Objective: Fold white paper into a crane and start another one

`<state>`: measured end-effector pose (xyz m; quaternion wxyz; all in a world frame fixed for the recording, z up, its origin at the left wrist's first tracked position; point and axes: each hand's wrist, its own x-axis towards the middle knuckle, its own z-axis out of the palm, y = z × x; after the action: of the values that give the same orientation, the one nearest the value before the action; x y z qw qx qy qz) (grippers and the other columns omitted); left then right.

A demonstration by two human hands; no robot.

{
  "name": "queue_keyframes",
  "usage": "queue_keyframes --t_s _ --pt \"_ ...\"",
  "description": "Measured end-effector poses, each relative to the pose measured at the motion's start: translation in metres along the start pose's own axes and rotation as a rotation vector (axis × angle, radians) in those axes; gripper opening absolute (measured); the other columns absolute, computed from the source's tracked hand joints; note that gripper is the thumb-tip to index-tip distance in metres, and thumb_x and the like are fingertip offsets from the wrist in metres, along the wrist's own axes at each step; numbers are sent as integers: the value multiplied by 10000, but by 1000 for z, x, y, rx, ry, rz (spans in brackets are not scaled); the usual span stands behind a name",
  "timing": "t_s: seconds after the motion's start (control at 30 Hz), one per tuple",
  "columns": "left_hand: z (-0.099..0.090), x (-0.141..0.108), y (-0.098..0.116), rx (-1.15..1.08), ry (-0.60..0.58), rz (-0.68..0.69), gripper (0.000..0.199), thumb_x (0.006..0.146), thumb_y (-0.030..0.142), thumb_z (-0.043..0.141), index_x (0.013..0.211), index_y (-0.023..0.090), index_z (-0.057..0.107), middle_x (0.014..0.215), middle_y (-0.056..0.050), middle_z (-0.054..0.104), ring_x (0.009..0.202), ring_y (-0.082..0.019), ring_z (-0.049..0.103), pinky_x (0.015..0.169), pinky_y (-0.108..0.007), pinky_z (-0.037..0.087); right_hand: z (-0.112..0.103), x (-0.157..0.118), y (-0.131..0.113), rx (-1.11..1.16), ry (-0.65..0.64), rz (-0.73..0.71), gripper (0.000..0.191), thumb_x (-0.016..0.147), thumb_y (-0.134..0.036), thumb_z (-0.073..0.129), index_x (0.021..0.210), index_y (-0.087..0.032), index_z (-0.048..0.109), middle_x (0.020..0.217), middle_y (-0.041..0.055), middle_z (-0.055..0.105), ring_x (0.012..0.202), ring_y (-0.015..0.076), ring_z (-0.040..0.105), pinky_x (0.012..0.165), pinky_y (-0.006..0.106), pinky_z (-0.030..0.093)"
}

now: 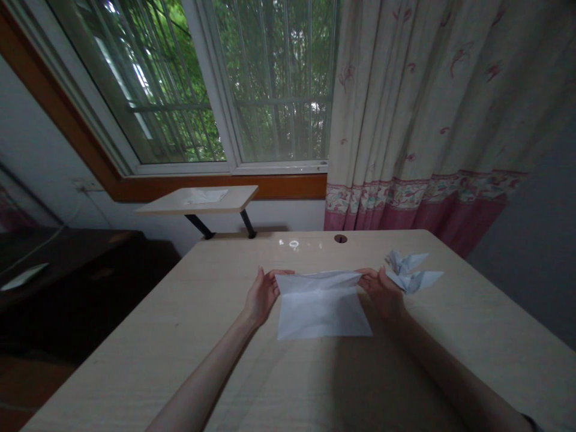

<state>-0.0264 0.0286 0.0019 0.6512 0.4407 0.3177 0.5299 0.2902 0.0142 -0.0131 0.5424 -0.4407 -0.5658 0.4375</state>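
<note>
A sheet of white paper [324, 309] with faint crease lines lies in front of me, its far edge raised a little. My left hand [262, 295] grips its far left corner, the fingers reaching behind the edge. At the far right corner, my right hand [382, 293] holds the sheet, with part of its fingers hidden behind the paper. Just beyond the right hand sits a folded paper piece [410, 275] with pointed wings, like an origami crane; whether it is one or two pieces I cannot tell.
The pale wooden desk [216, 360] has a round cable hole [341, 239] near its back edge. A small raised shelf [180, 201] at the back left carries white paper [207, 196]. Behind stand a window [270, 78] and a floral curtain [405, 108]. Dark furniture [112, 258] is at left.
</note>
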Motion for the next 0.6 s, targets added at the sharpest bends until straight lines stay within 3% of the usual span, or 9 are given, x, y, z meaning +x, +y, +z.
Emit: queue_keyframes --t_s 0.17,0.4,0.6 --pt "4 -1 0 -2 -80 4 716 865 781 440 784 130 726 1055 -161 707 1141 -361 618 1008 -455 443 -3 -5 -6 32 -26 89 760 879 -811 190 846 -232 682 758 93 719 769 277 712 714 409 562" --pt "5 -3 -2 141 -138 31 759 872 803 370 681 156 719 1014 -137 705 1128 -341 601 1027 -466 408 -2 -5 -7 138 -67 124 699 840 -815 352 741 -214 696 745 103 716 727 263 684 707 395 539" --pt "8 -5 -10 171 -155 -15 733 836 804 468 995 144 745 1096 -155 720 1073 -312 643 1001 -437 425 -1 -8 3 -50 -192 35 539 874 -668 487 721 -199 705 738 83 699 723 239 648 706 364 521"
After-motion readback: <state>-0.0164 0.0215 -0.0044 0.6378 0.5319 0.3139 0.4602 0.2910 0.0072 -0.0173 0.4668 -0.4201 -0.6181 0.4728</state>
